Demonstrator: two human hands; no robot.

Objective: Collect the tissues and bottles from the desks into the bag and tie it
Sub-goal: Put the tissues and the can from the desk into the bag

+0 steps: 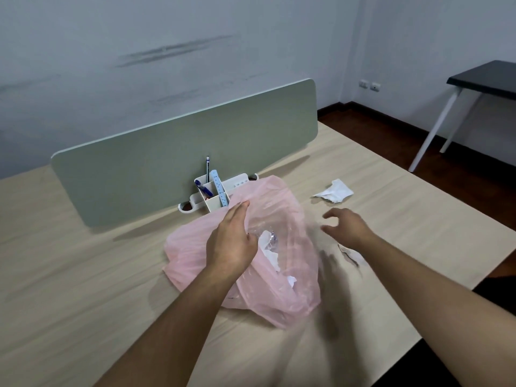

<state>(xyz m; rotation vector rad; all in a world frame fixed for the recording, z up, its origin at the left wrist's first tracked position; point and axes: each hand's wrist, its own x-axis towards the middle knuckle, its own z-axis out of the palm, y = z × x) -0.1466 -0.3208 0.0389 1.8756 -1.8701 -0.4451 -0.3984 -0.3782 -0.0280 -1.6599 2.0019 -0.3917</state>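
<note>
Dim, cool, even light; soft shadows on the desk (83,275), wide-angle bending at the edges

Our right hand (346,229) blurred, the scrap (353,256) beside its wrist too smeared to name, what lies inside the pink bag (282,297) only dimly seen, the organizer (212,203) partly behind it, the black table (485,76) cut off at right.

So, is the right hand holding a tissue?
No, the right hand is empty, and the tissue lies on the desk beyond it.
</note>
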